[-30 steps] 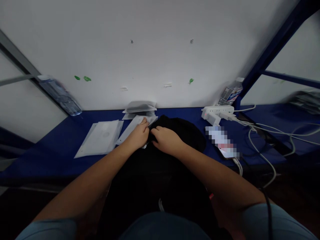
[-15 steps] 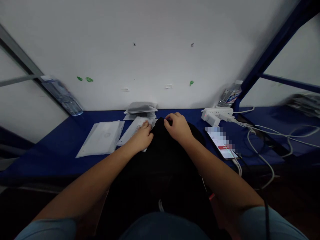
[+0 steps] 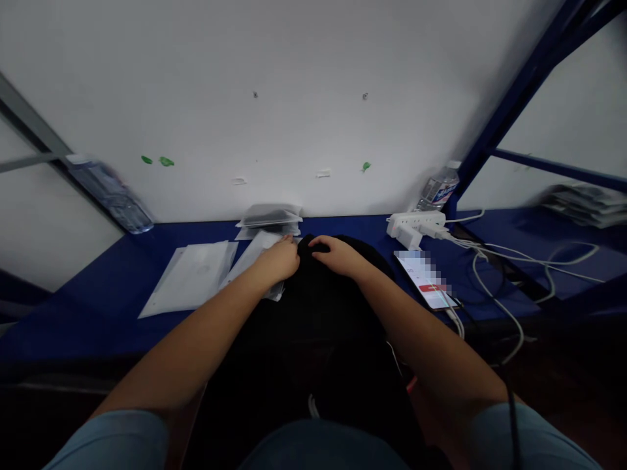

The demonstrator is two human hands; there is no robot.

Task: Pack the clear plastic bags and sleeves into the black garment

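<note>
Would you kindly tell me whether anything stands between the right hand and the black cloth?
Nothing visible does: the right hand is directly over the black cloth, though whether it grips is hard to tell. The left hand is beside it, at a plastic bag, and the phone lies off to the right.

Rumpled black cloth (image 3: pixel 326 303), translucent plastic bag (image 3: pixel 251 253) beside it

cloth (image 3: pixel 333 300) lies on the table (image 3: pixel 108 281) between bags (image 3: pixel 191 271) and phone (image 3: pixel 424 284).
</note>
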